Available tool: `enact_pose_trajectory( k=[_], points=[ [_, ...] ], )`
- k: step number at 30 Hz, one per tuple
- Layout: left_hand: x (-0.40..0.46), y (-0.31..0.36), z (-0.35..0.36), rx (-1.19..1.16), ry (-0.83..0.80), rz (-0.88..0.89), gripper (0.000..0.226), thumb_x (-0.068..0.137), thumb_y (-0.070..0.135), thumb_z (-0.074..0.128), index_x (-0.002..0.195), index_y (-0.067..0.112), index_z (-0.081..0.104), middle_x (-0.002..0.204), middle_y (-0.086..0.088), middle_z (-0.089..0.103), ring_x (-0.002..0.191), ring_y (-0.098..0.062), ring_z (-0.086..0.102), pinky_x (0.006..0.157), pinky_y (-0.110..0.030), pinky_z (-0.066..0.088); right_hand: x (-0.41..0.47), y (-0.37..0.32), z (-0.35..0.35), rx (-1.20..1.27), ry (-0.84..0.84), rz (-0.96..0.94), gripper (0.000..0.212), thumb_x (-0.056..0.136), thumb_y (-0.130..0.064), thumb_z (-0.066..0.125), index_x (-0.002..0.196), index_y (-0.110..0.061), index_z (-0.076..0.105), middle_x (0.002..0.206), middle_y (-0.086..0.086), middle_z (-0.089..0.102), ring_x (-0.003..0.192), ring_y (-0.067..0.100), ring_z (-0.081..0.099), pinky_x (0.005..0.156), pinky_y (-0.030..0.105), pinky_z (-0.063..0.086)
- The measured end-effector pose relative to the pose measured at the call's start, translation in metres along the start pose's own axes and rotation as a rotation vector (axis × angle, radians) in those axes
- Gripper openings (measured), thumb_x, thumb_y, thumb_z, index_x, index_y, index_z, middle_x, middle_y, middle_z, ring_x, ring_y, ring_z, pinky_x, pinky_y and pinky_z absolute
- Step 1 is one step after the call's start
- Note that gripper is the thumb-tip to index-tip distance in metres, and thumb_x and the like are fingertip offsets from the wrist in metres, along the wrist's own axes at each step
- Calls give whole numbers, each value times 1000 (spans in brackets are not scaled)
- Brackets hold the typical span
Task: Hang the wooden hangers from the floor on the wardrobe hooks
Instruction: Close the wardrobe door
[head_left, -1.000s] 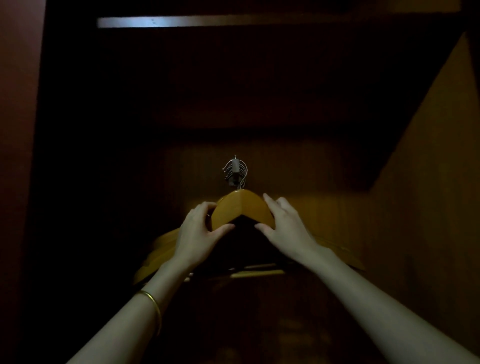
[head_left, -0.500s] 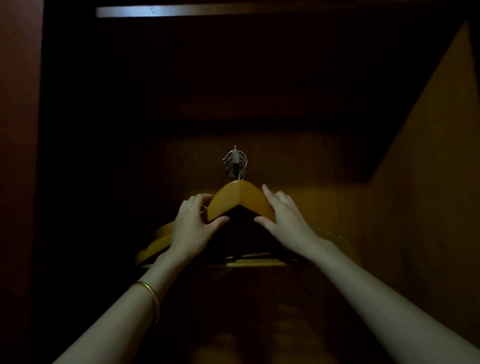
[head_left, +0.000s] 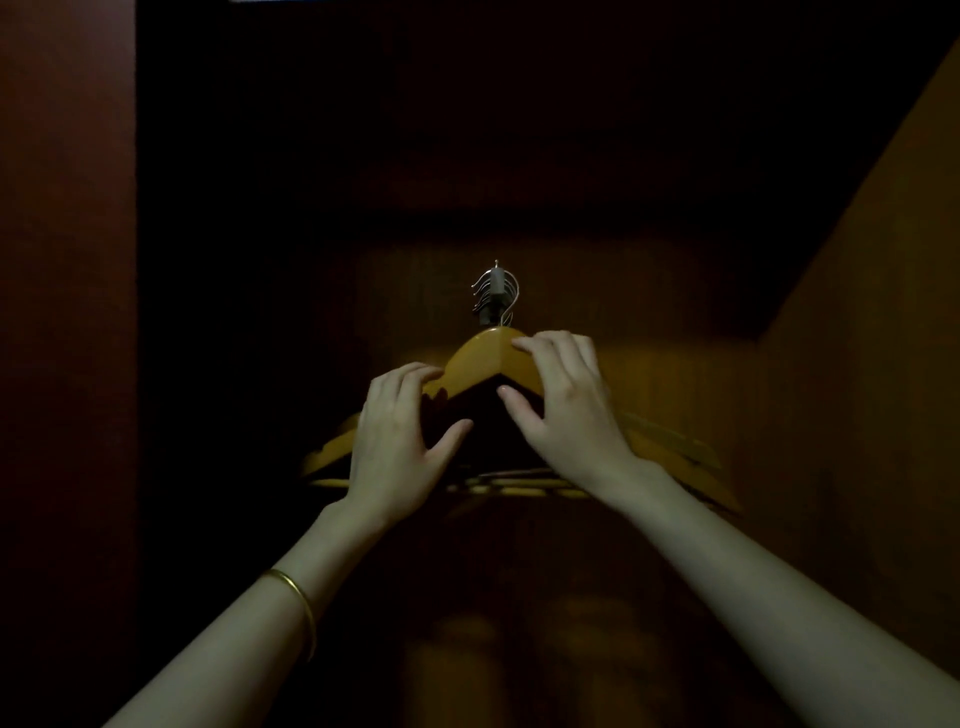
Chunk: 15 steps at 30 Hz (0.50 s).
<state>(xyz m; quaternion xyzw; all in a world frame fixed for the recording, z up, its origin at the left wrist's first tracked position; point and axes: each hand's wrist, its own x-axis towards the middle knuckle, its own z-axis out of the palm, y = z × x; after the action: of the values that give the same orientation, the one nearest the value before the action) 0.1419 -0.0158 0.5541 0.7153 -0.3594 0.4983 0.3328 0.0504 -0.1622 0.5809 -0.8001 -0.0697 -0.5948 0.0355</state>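
Inside a dark wardrobe, several wooden hangers (head_left: 485, 361) hang in a stack, their metal hooks bunched on a small wardrobe hook (head_left: 494, 291). My left hand (head_left: 397, 447) is just left of the front hanger's peak, fingers spread; its fingertips rest near the left shoulder and the thumb is off the wood. My right hand (head_left: 563, 410) lies over the right shoulder, fingertips curled on the top edge and thumb underneath. The hangers' lower bars (head_left: 509, 480) show between my wrists. The left arm wears a gold bangle (head_left: 296, 603).
The wardrobe's reddish door or side panel (head_left: 67, 312) stands on the left, and a wooden side wall (head_left: 872, 364) slants in on the right. The back panel behind the hangers is dimly lit. Everything below the hangers is too dark to make out.
My left hand has loosened, its thumb coming off the hanger. My right hand has slid up towards the peak. The view has tilted down, so the bright strip at the top is nearly out of frame.
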Motion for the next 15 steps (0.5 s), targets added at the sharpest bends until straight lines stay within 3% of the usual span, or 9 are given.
enact_pose_trajectory(
  k=[8, 15],
  points=[
    [-71, -13, -52, 0, -119, -67, 44, 80, 29, 65, 120, 17, 50, 120, 0, 56, 113, -9, 50, 91, -20, 38, -49, -51, 35, 372, -363, 64, 40, 91, -32, 52, 129, -19, 46, 125, -2, 51, 111, 2, 40, 88, 14, 32],
    [-117, -28, -106, 78, -106, -88, 33, 82, 30, 60, 112, 16, 56, 109, 2, 60, 105, -7, 52, 88, -13, 36, -91, -118, 90, 658, -686, 126, 41, 91, -21, 52, 131, -25, 42, 130, 1, 49, 120, 13, 47, 94, 21, 38]
  ],
)
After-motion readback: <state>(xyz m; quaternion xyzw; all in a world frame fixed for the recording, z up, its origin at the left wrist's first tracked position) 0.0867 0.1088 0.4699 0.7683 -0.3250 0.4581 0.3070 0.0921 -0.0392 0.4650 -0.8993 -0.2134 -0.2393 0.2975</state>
